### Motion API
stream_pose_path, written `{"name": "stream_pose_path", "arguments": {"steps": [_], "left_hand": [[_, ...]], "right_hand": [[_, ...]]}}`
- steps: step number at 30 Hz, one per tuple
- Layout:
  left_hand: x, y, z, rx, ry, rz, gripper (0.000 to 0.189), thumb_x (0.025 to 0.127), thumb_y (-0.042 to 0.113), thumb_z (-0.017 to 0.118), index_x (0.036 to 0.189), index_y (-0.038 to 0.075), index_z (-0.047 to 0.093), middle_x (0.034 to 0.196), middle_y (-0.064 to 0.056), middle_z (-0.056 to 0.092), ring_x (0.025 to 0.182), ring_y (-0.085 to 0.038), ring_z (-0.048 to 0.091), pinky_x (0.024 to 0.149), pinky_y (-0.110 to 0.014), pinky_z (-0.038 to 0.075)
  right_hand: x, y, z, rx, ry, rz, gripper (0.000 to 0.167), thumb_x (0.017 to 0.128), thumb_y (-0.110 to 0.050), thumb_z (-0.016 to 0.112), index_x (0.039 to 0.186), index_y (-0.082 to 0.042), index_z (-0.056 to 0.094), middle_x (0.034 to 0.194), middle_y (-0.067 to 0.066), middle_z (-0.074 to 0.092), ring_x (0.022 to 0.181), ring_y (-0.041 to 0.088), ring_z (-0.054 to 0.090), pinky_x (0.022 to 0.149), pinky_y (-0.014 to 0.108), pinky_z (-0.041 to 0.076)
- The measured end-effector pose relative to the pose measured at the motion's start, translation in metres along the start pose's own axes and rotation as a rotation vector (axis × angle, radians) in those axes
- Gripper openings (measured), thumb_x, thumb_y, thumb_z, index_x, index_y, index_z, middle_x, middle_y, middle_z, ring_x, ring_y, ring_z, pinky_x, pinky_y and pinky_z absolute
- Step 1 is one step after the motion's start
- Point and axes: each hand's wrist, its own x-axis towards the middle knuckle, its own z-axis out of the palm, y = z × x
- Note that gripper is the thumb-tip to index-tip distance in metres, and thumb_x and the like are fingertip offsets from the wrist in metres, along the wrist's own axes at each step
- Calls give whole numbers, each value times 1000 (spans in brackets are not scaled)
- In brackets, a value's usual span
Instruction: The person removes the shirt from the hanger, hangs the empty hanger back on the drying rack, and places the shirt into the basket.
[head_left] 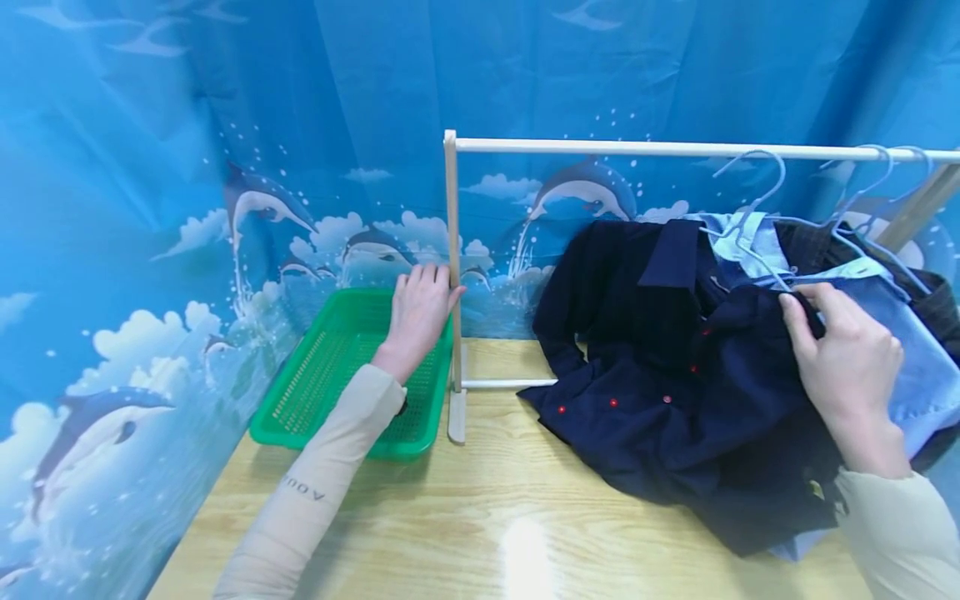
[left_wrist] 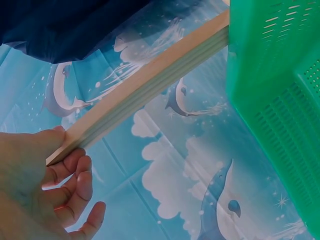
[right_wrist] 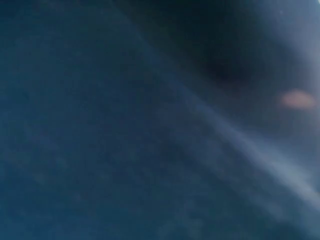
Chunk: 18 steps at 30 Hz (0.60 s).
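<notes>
My left hand (head_left: 420,315) holds the wooden upright post (head_left: 452,208) of a small clothes rack. In the left wrist view, thumb and fingers pinch that post (left_wrist: 145,75). On the right, my right hand (head_left: 855,367) pinches the shoulder of a dark navy shirt (head_left: 637,333) with red buttons, close to the end of a grey-blue hanger (head_left: 761,196) hooked over the rail (head_left: 600,148). The shirt hangs open and askew, its lower part spread near the tabletop. Blurred dark cloth (right_wrist: 100,140) fills most of the right wrist view, hiding the right fingers.
A green perforated basket (head_left: 300,400) stands left of the post, under my left forearm. Behind the navy shirt hang light-blue denim (head_left: 885,321) and a dark garment (head_left: 941,312) on more hangers. The wooden table (head_left: 480,500) meets a blue dolphin-print curtain (head_left: 360,108).
</notes>
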Motion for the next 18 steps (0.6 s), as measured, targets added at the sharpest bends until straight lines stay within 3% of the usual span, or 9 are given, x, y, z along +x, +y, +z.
{"name": "stream_pose_path", "arguments": {"steps": [8, 18], "left_hand": [[0, 0, 0, -9, 11, 1, 37, 104, 42, 55, 111, 7, 64, 102, -10, 65, 97, -28, 60, 76, -39, 49], [0, 0, 0, -20, 9, -2, 36, 103, 41, 56, 112, 6, 64, 102, -10, 65, 96, -28, 61, 76, -39, 49]], "right_hand": [[-17, -3, 10, 70, 5, -62, 25, 100, -21, 66, 107, 2, 67, 106, 25, 71, 84, 52, 64, 62, 62, 39], [-34, -4, 23, 134, 14, -96, 17, 91, -15, 75, 100, -2, 72, 95, 21, 74, 78, 45, 67, 60, 43, 35]]}}
